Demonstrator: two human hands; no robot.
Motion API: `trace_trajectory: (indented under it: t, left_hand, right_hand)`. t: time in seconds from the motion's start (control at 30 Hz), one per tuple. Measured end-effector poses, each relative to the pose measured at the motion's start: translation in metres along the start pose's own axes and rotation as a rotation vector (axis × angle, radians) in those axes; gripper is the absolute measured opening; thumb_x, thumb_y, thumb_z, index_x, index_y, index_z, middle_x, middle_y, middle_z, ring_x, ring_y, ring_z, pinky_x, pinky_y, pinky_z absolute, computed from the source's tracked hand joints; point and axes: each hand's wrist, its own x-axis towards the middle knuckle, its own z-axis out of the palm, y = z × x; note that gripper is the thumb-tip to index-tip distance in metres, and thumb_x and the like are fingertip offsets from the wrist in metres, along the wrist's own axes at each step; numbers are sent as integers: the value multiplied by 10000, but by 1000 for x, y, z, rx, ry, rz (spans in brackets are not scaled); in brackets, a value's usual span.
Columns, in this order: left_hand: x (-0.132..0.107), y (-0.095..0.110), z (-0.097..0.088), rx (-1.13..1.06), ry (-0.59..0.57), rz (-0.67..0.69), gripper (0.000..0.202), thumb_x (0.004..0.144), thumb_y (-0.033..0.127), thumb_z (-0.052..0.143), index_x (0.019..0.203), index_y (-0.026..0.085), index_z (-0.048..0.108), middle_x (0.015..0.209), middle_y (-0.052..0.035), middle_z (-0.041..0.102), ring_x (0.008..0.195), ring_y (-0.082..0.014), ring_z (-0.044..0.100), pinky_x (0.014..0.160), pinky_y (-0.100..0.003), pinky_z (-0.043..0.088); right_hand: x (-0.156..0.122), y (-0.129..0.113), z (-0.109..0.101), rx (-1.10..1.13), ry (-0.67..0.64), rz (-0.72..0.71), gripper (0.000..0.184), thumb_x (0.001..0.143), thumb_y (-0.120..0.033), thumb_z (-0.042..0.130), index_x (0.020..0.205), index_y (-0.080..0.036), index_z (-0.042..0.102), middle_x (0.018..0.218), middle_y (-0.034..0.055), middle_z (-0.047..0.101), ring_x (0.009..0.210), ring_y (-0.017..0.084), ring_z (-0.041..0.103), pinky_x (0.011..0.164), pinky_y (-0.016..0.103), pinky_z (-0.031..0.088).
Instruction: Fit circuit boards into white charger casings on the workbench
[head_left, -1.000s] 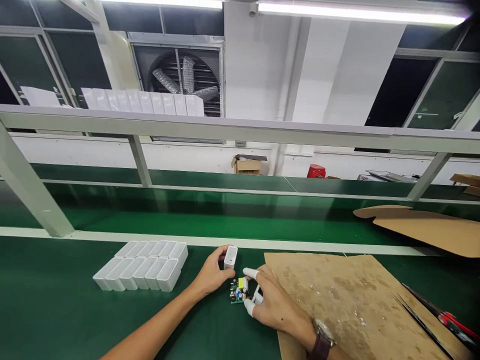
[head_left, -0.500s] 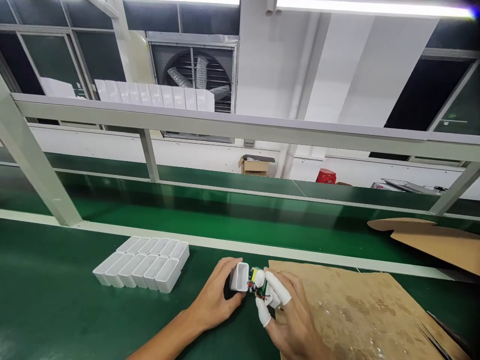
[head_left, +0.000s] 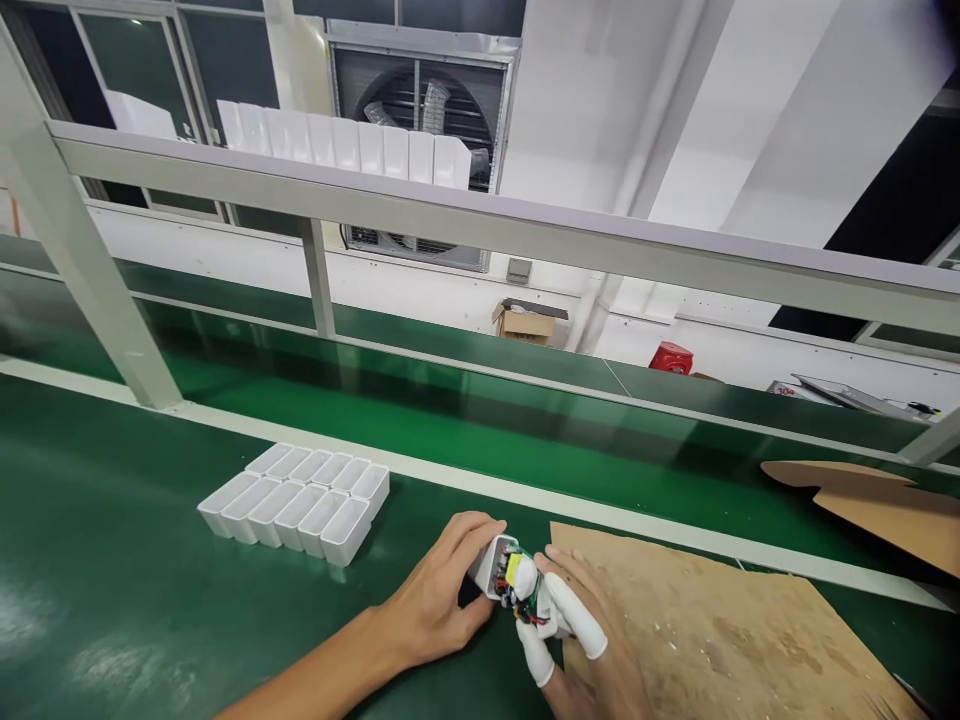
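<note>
My left hand (head_left: 439, 595) grips a small white plastic casing (head_left: 491, 566), its open end turned to the right. My right hand (head_left: 581, 650), with white finger cots on several fingertips, pinches a small green circuit board (head_left: 520, 590) with a yellow part, pressed against the casing's open end. Both hands hover just above the green work surface (head_left: 112, 620), at the left edge of a brown cardboard sheet (head_left: 720, 630). Two rows of several empty white casings (head_left: 296, 503) stand to the left of my hands.
A green conveyor belt (head_left: 525, 420) runs behind the work surface under a grey metal rail (head_left: 480, 225). More cardboard (head_left: 877, 505) lies at the right. More white casings (head_left: 345, 148) line the upper shelf. A cardboard box (head_left: 525, 322) and a red object (head_left: 670, 357) sit beyond.
My right hand lifted the circuit board off the surface and brought it to the casing's open end. My left hand turned the casing sideways. The view shifted left and down.
</note>
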Motion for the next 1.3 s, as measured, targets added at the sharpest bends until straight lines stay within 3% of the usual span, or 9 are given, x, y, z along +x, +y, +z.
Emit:
trace_trajectory:
  t: [0.27, 0.53, 0.73, 1.03, 1.3]
  left_hand:
    - [1, 3, -4, -26, -17, 50, 791, 868, 10, 565, 1569, 279, 314, 1441, -135, 464, 1361, -278, 498, 1158, -446, 498]
    - [2, 5, -3, -21, -13, 73, 778, 879, 12, 561, 1570, 272, 315, 1429, -144, 476, 1350, -285, 509, 1147, -461, 510]
    - [3, 5, -3, 2, -5, 89, 767, 894, 19, 559, 1569, 281, 306, 1413, -149, 496, 1335, -296, 521, 1130, -481, 528]
    - [2, 5, -4, 20, -6, 68, 756, 879, 32, 577, 1559, 273, 349, 1419, -148, 522, 1333, -303, 540, 1130, -470, 529]
    - [2, 6, -3, 4, -17, 47, 738, 912, 62, 588, 1571, 279, 337, 1412, -138, 516, 1321, -287, 539, 1119, -441, 523]
  right_hand:
    - [0, 2, -2, 47, -26, 8, 513, 972, -140, 616, 1472, -154, 499, 1227, 151, 741, 1191, 312, 702, 1014, 571, 615]
    - [-1, 1, 1, 29, -19, 23, 536, 982, -177, 611, 1501, -209, 482, 1227, 121, 742, 1155, 309, 720, 1003, 555, 619]
    - [-5, 4, 3, 32, -44, 45, 513, 977, -173, 606, 1478, -186, 498, 1234, 134, 739, 1162, 311, 706, 1019, 555, 597]
    - [-8, 6, 0, 63, -106, 80, 571, 980, -172, 604, 1529, -230, 456, 1276, 116, 708, 1196, 305, 681, 1074, 555, 557]
    - [-11, 8, 0, 61, -158, 137, 517, 1012, -224, 587, 1514, -245, 464, 1274, 112, 695, 1188, 308, 668, 1068, 583, 537]
